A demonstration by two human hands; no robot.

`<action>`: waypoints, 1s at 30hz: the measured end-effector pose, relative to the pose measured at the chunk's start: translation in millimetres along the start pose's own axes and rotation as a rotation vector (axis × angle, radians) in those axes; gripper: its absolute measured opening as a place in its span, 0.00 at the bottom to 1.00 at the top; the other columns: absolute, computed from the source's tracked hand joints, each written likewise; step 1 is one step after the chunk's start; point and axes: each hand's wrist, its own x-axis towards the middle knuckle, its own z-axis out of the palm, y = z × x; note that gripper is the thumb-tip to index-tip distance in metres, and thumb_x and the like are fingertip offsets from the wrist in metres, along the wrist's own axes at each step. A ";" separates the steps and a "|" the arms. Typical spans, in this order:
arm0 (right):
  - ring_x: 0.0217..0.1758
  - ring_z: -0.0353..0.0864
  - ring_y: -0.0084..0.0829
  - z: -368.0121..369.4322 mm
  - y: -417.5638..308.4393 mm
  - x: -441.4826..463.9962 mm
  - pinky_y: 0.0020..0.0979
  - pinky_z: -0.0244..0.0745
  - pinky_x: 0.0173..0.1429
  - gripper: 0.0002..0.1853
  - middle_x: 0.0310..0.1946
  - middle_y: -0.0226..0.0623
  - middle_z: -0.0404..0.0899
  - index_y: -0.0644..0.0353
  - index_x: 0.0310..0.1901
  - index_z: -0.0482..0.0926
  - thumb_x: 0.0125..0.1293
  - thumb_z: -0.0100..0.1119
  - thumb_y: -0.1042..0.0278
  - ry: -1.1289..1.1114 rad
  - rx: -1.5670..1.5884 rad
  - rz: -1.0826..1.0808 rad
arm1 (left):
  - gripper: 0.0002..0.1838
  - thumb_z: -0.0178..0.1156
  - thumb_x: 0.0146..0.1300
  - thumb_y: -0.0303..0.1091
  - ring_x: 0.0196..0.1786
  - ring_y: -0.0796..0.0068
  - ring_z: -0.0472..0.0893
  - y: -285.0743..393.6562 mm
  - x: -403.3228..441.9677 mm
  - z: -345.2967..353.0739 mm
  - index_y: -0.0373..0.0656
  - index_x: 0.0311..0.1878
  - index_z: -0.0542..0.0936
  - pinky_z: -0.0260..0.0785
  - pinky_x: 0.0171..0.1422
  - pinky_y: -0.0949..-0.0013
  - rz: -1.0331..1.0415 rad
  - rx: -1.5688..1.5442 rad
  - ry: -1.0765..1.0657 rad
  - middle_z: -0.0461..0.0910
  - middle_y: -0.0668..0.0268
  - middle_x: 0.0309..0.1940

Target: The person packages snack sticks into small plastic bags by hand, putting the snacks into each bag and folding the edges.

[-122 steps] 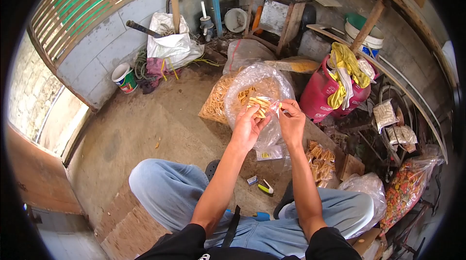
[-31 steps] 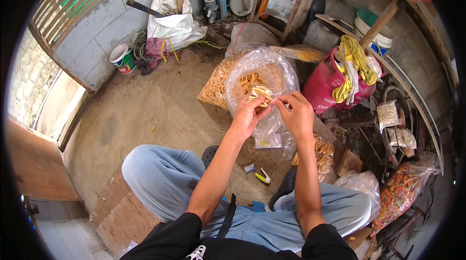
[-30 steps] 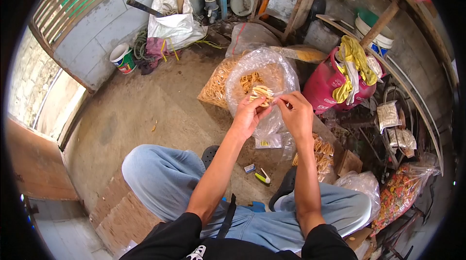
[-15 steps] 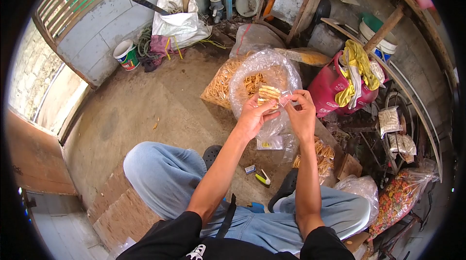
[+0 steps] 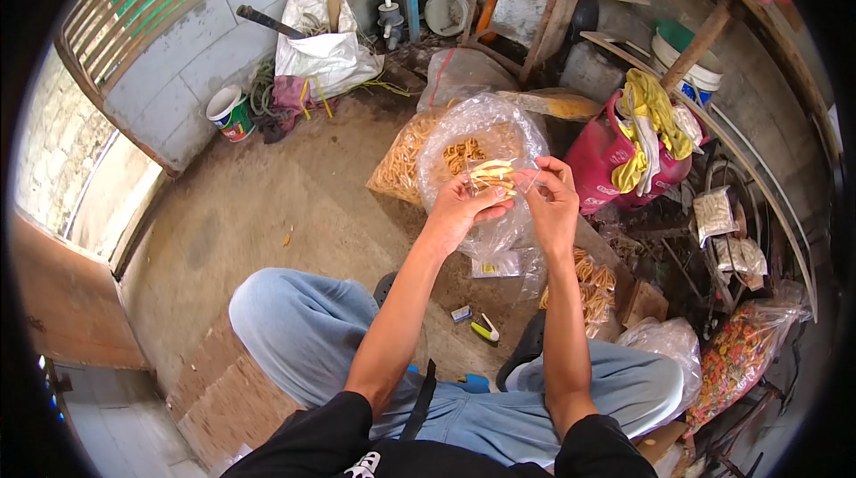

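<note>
A small clear packet of yellow-brown snack sticks (image 5: 491, 175) is held up in front of me over the large bag. My left hand (image 5: 456, 212) is closed around its filled part, the thumb in front. At the packet's loose plastic end, my right hand (image 5: 553, 200) pinches the film between thumb and fingers. Beneath both hands stands the large clear plastic bag (image 5: 526, 121), its mouth wide, with more brown snack sticks (image 5: 464, 154) inside. On the floor nearer my legs lie a green-and-white stapler (image 5: 484, 328) and a small blue-and-white box (image 5: 461, 313).
Filled snack packets (image 5: 593, 291) lie right of my right forearm. A flat plastic pack (image 5: 497, 265) is below the large bag. Magenta gas cylinders (image 5: 596, 161) with yellow cloth (image 5: 651, 103) stand at right. A bag of colourful snacks (image 5: 736, 349) leans at lower right.
The snack packet has tilted a little in my left hand. My right hand stays at its plastic end with slightly shifted fingers. The whole view has moved slightly.
</note>
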 end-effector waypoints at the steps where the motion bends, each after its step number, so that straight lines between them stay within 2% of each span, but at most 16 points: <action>1: 0.52 0.72 0.25 0.5 0.2 0.0 0.25 0.72 0.47 0.07 0.51 0.34 0.72 0.58 0.40 0.86 0.60 0.65 0.72 -0.018 0.032 -0.016 | 0.17 0.63 0.62 0.26 0.42 0.67 0.85 1.0 -1.0 1.5 0.35 0.53 0.74 0.81 0.44 0.72 0.008 0.013 0.022 0.81 0.58 0.46; 8: 0.58 0.70 0.28 -2.3 -7.6 0.6 0.27 0.67 0.58 0.09 0.56 0.37 0.70 0.62 0.44 0.85 0.66 0.59 0.71 -0.110 0.190 0.010 | 0.21 0.62 0.62 0.25 0.44 0.67 0.84 8.5 -3.9 6.4 0.39 0.58 0.70 0.80 0.48 0.71 0.065 0.082 0.055 0.80 0.61 0.47; 13: 0.62 0.67 0.33 -5.6 -12.8 -0.8 0.32 0.60 0.65 0.17 0.58 0.40 0.69 0.64 0.48 0.83 0.73 0.48 0.61 -0.170 0.133 -0.033 | 0.21 0.62 0.62 0.25 0.44 0.68 0.84 10.6 -5.5 9.4 0.39 0.58 0.70 0.80 0.47 0.71 0.103 0.084 0.048 0.80 0.61 0.47; 16: 0.64 0.66 0.35 -2.2 -20.3 -3.0 0.34 0.60 0.66 0.20 0.58 0.43 0.69 0.64 0.49 0.82 0.74 0.45 0.58 -0.201 0.122 -0.027 | 0.20 0.62 0.62 0.24 0.44 0.68 0.84 9.0 -4.6 11.1 0.39 0.57 0.70 0.80 0.47 0.70 0.118 0.094 0.045 0.80 0.61 0.47; 23: 0.65 0.65 0.36 -2.4 -31.9 -2.7 0.35 0.60 0.66 0.20 0.59 0.44 0.68 0.63 0.53 0.80 0.73 0.46 0.58 -0.183 0.127 -0.029 | 0.19 0.63 0.61 0.24 0.43 0.68 0.84 8.4 -6.8 12.8 0.37 0.56 0.73 0.81 0.46 0.71 0.122 0.079 0.040 0.81 0.62 0.47; 26: 0.65 0.65 0.35 -3.4 -20.9 -1.9 0.35 0.59 0.67 0.20 0.60 0.43 0.67 0.63 0.55 0.78 0.74 0.46 0.58 -0.281 0.076 -0.066 | 0.18 0.62 0.62 0.25 0.43 0.69 0.84 6.2 -6.3 11.0 0.41 0.55 0.72 0.80 0.47 0.69 0.089 0.088 0.026 0.81 0.61 0.45; 29: 0.63 0.68 0.33 -5.1 -18.6 -2.8 0.33 0.65 0.63 0.20 0.60 0.42 0.69 0.63 0.56 0.78 0.74 0.46 0.58 -0.252 0.166 -0.020 | 0.18 0.62 0.62 0.26 0.43 0.69 0.84 5.7 -5.2 4.9 0.42 0.55 0.73 0.80 0.47 0.69 0.085 -0.008 0.040 0.82 0.61 0.44; 30: 0.61 0.69 0.32 -7.2 -25.1 -1.6 0.31 0.68 0.59 0.20 0.60 0.42 0.69 0.63 0.55 0.78 0.74 0.45 0.57 -0.188 0.231 0.004 | 0.18 0.61 0.62 0.26 0.42 0.66 0.85 7.4 -5.0 5.1 0.39 0.56 0.74 0.82 0.43 0.73 0.091 -0.041 0.074 0.82 0.57 0.45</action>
